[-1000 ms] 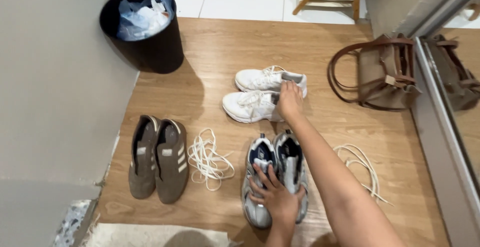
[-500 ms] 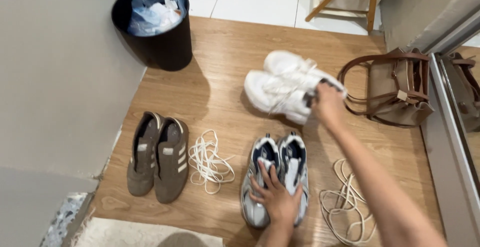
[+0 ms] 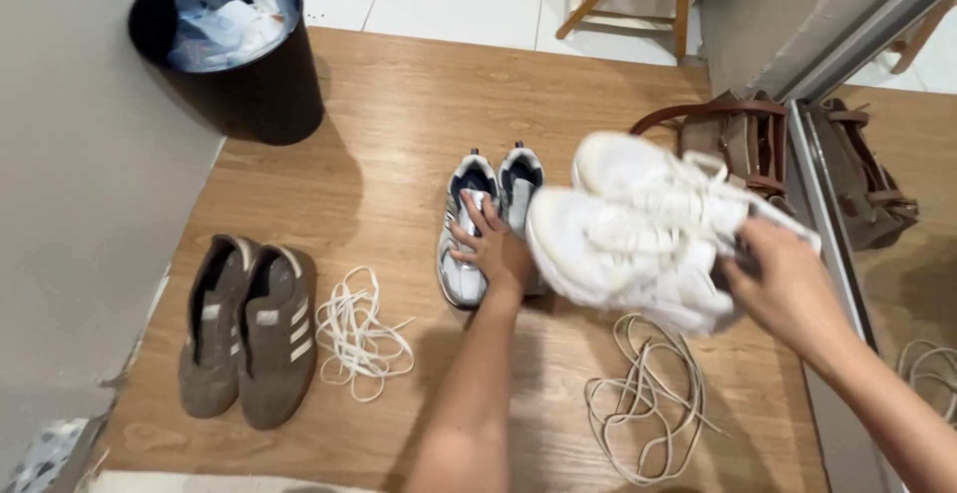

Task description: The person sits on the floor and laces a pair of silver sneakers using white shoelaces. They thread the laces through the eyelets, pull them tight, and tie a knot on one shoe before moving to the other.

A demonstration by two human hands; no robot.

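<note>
White sneakers (image 3: 638,229) now lifted off the wood floor (image 3: 399,124), gripped by right hand (image 3: 788,289); left hand (image 3: 488,244) flat on grey sneakers (image 3: 488,209).

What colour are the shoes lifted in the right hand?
White, laces included; the shoes show, slightly blurred, in the head view, held by the right hand.

Left hand (image 3: 490,246): bare, no glove, no rings visible.
Right hand (image 3: 788,289): bare, no glove.
Forearms: both uncovered, no sleeves, no watch or bracelet seen.
</note>
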